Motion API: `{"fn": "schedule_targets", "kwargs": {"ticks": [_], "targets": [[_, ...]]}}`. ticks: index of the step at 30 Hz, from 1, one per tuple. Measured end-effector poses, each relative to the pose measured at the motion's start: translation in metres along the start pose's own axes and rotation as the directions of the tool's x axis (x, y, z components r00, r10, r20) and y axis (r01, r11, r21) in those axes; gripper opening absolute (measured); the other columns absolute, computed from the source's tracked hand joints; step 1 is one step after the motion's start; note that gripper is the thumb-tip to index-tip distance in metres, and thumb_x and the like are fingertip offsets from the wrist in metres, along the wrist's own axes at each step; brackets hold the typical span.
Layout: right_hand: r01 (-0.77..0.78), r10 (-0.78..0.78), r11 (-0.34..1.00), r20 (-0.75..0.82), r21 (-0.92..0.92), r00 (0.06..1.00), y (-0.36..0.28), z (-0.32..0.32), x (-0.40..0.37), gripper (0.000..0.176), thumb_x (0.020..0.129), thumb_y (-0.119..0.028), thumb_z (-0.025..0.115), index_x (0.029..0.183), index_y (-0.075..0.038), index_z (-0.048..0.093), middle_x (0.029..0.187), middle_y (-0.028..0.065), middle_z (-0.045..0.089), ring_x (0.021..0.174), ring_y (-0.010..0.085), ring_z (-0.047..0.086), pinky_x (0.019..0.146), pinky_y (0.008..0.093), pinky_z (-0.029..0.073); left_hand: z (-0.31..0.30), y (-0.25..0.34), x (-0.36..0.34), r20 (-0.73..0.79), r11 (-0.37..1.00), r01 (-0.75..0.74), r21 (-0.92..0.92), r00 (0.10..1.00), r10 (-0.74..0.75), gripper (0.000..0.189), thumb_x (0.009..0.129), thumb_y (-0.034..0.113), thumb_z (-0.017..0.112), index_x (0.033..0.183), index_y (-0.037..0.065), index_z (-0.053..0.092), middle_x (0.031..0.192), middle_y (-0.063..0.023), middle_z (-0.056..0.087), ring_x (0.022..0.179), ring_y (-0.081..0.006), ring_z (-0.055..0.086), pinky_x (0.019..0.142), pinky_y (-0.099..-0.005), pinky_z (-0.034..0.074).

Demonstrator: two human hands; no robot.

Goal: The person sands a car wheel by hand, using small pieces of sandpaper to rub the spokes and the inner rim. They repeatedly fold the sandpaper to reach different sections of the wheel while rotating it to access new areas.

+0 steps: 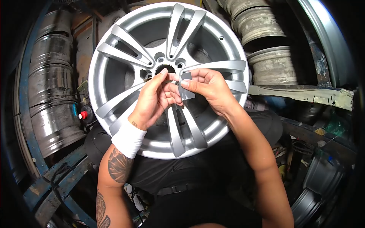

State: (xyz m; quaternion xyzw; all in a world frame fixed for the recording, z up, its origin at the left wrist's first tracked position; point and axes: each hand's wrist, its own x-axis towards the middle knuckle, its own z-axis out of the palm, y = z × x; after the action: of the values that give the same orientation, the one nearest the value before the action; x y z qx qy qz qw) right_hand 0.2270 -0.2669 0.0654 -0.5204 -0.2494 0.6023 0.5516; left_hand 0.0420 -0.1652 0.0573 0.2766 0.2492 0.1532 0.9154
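Your right hand (211, 91) has a small dark grey sheet (186, 95) pinched, thumb flat on the near face and fingers tucked in behind. Could be sandpaper, but honestly the surface is too smooth-looking from here to swear to it. The sheet's up above the lower middle of the silver alloy wheel (224, 67), just to the right of the center bore (165, 70).

Your left hand (154, 93) is right next to it, fingers loosely curled with the tips at the sheet's left edge. Can't tell if they're actually gripping it or just brushing it. That thumb points up in front of the bore, and there's a white wristband (129, 138) on the same arm.

The wheel's sitting face up over your legs, paired spokes all around, lug holes ringing the middle. Off to your left you've got a stack of shiny wheel barrels (53, 83), plus a red-capped bottle (83, 114) near the wheel. Rougher, scuffed barrels (272, 64) are piled on the right, with a couple more grey wheels (323, 171) down in the lower right corner.
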Motion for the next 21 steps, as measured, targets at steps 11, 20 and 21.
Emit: {"fn": "schedule_targets", "kwargs": {"ticks": [11, 20, 21], "targets": [[-0.069, 0.068, 0.997, 0.03, 0.023, 0.997, -0.01, -0.017, -0.01, 0.027, 0.096, -0.016, 0.078, 0.117, -0.004, 0.064, 0.094, 0.0029, 0.073, 0.088, 0.0071, 0.067, 0.08, 0.0205, 0.051, -0.013, -0.017, 0.012, -0.019, 0.907, -0.211, 0.364, 0.972, 0.234, 0.014, 0.103, 0.013, 0.066, 0.111, 0.003, 0.062, 0.095, -0.002, 0.069, 0.085, -0.009, 0.067, 0.082, -0.0255, 0.056], [-0.045, 0.048, 0.987, 0.016, -0.153, 0.999, -0.009, -0.021, -0.012, 0.019, 0.093, -0.011, 0.079, 0.106, -0.005, 0.067, 0.091, -0.0021, 0.067, 0.08, 0.0051, 0.062, 0.076, 0.0202, 0.048, 0.0, -0.004, 0.001, 0.111, 0.882, -0.213, 0.42, 0.977, 0.183, 0.024, 0.102, 0.007, 0.065, 0.124, 0.0, 0.062, 0.103, -0.0046, 0.068, 0.088, -0.0104, 0.065, 0.085, -0.0274, 0.056], [-0.063, 0.067, 0.986, 0.02, -0.152, 0.998, -0.008, -0.024, -0.012, 0.017, 0.093, -0.011, 0.08, 0.102, -0.006, 0.066, 0.09, -0.0025, 0.067, 0.078, 0.0046, 0.061, 0.074, 0.02, 0.048, 0.002, -0.001, 0.0, 0.147, 0.858, -0.228, 0.46, 0.973, 0.179, 0.027, 0.101, 0.006, 0.065, 0.127, 0.0, 0.062, 0.104, -0.0051, 0.069, 0.088, -0.0106, 0.065, 0.085, -0.0274, 0.055]]}}
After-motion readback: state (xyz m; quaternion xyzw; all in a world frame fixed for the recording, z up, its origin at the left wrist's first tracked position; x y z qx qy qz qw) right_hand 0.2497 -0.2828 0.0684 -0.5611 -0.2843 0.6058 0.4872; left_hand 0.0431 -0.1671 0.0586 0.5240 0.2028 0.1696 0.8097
